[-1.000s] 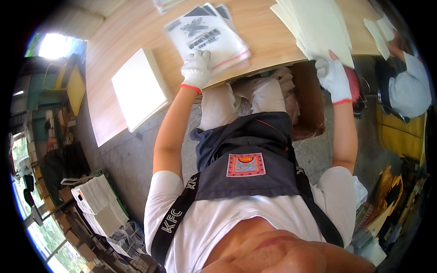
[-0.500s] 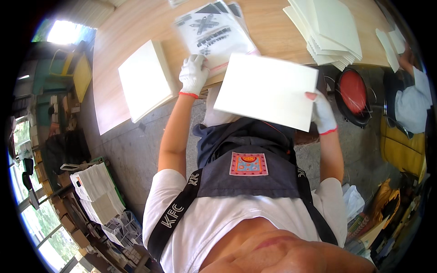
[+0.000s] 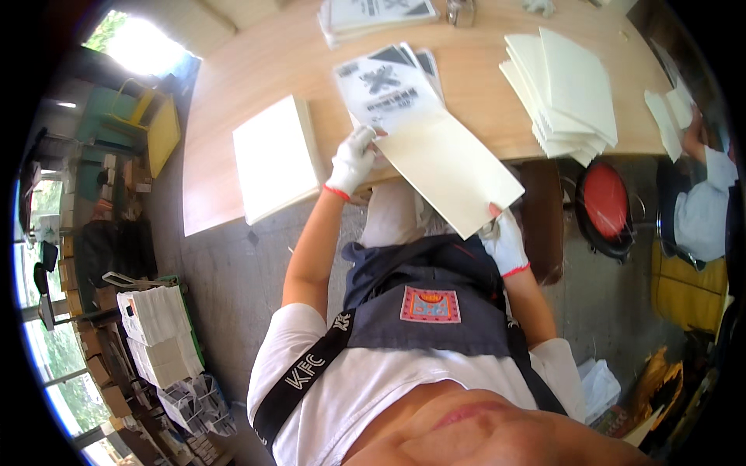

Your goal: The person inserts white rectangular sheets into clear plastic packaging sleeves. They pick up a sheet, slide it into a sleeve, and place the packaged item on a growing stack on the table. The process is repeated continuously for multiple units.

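My right hand (image 3: 505, 237), in a white glove with a bare thumb tip, grips the near right end of a cream paper pad (image 3: 451, 175). The pad is held aslant over the table's front edge. Its far end meets the mouth of a clear printed plastic bag (image 3: 400, 101) with a dark crossed-pencils picture. At the bag's near left edge, my gloved left hand (image 3: 355, 159) is closed in a pinch, close to the pad's far left corner. How far the pad lies inside the bag is hard to make out.
A thick white paper stack (image 3: 276, 159) lies on the left of the wooden table (image 3: 210, 179). Fanned cream pads (image 3: 571, 97) lie on the right, more printed bags (image 3: 377, 19) at the back. A red stool (image 3: 604, 203) and another person's arm (image 3: 699, 147) are at far right.
The pad has turned and moved forward to the bag's mouth. My right hand has come nearer and leftward with it. My left hand now pinches at the bag's edge.
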### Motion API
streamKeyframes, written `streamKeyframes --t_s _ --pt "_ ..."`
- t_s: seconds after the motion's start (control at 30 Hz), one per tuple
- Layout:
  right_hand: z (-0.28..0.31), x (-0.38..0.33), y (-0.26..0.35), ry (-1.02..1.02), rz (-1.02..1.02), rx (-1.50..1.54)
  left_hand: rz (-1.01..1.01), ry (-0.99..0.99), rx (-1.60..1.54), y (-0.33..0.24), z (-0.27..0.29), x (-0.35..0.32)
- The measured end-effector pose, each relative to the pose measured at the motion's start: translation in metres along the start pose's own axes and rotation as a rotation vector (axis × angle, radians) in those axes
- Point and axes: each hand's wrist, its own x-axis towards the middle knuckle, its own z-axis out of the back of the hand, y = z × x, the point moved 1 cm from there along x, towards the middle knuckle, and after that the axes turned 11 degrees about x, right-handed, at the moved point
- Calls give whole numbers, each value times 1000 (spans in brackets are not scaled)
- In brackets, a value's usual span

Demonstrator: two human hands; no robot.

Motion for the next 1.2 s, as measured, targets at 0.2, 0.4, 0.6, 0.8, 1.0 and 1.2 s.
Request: streamKeyframes --t_s 0.2,0.4,0.6,0.8,1.0,1.2 --pt "-6 1 -8 33 -39 -34 -18 -121 166 -12 -15 -21" --pt "-18 -17 -19 42 -41 -65 337 -748 -823 -36 -86 -40" --pt "-19 -33 -11 130 -47 -117 676 -92 -1843 -24 -127 -43" --pt "-14 -28 -39 -33 -148 -199 360 64 -933 -11 -170 -123" --pt "-30 53 -86 -115 -174 145 894 -11 -1046 -16 -176 -125" --pt "-40 51 -84 144 -285 -151 874 212 -1713 -12 -132 -117"
